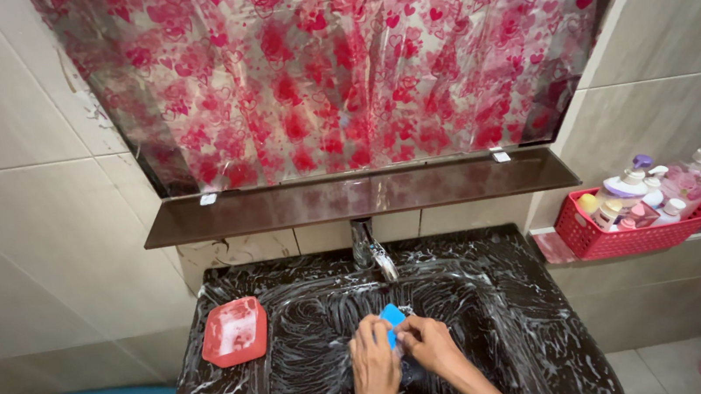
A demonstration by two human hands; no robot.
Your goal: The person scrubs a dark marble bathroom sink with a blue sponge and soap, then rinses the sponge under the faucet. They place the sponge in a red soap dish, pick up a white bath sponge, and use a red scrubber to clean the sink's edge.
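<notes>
Here, pinching a small blue sponge between left hand and right hand, fingers closed on it, over the near middle of the soapy black sink; perhaps wringing. Best gripped firmly, kept low over the basin.

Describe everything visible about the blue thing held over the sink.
The blue sponge is small, bright blue and looks soft, with a rounded corner poking up. Most of it is hidden between the left hand and right hand, which both grip it. It sits over the dark, suds-streaked sink, just below the tap.
</notes>
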